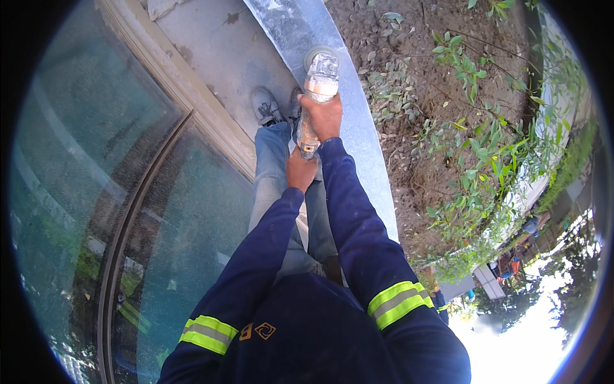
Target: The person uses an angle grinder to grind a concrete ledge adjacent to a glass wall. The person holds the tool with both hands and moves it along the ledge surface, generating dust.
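Both my hands are on an angle grinder (309, 132), dusty and whitish with orange on its body. Around the front of the body, near its head, my right hand (325, 116) is closed. My left hand (301, 169) grips the rear end, closer to me. The round disc (318, 55) at the far end lies over the top of a pale grey, curved ledge (363, 147); whether it touches the surface I cannot tell. Part of the tool's body is hidden by my fingers.
Glass panes (185, 224) in a frame stand close on my left. My shoes (265, 105) are on a concrete floor (211, 45) between glass and ledge. Right of the ledge lies a soil bed (409, 115) with leafy plants (486, 160). Another person's sleeve (441, 304) shows far right.
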The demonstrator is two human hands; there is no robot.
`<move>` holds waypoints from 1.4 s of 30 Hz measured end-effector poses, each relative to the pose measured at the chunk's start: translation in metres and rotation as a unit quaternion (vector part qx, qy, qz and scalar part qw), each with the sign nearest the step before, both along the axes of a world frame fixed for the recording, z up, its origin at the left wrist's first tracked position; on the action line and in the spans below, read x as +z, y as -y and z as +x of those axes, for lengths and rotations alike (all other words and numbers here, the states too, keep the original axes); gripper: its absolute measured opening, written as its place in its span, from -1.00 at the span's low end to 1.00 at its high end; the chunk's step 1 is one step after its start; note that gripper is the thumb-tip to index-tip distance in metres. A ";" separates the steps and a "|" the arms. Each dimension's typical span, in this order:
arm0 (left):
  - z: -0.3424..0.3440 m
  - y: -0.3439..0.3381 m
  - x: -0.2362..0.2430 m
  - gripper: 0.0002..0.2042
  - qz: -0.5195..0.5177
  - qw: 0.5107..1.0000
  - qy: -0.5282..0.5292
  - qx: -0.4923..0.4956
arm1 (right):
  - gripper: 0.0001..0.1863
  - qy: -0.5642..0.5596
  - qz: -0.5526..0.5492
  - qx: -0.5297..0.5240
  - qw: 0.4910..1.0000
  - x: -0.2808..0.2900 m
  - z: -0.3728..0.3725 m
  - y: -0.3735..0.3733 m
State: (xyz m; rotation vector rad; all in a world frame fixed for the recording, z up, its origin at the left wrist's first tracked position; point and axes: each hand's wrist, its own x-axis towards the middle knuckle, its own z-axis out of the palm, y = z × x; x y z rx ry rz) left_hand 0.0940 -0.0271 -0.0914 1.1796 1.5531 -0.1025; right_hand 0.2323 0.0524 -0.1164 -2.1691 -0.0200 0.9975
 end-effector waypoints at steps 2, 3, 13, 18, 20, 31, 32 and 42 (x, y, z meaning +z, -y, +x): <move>0.001 0.000 0.001 -0.65 -0.021 1.000 -0.016 -0.011 | -0.17 0.004 0.004 -0.014 1.000 0.000 0.004 0.004; 0.003 -0.003 -0.002 -0.61 -0.037 0.999 -0.006 -0.008 | -0.18 0.011 0.016 -0.024 1.000 -0.002 0.008 0.004; 0.004 -0.010 -0.031 -0.58 0.016 0.993 0.068 0.091 | -0.16 0.001 -0.007 0.051 0.999 0.006 0.008 -0.041; -0.012 0.003 -0.011 -0.58 -0.037 0.998 0.020 0.037 | -0.15 0.001 -0.004 0.024 1.000 0.004 -0.010 -0.008; -0.012 0.003 -0.001 -0.56 -0.064 0.998 0.002 0.016 | -0.17 0.001 0.005 -0.002 1.000 -0.002 -0.008 0.005; 0.022 -0.030 -0.007 -0.57 -0.009 0.999 0.032 0.005 | -0.21 0.014 0.076 -0.016 0.997 -0.019 0.024 -0.022; 0.012 -0.027 -0.014 -0.58 -0.010 0.999 0.029 0.022 | -0.20 0.010 0.052 0.002 0.999 -0.013 0.016 -0.029; -0.022 0.005 0.001 -0.55 -0.057 0.998 -0.024 -0.012 | -0.33 0.008 0.007 -0.020 1.000 -0.002 -0.021 0.012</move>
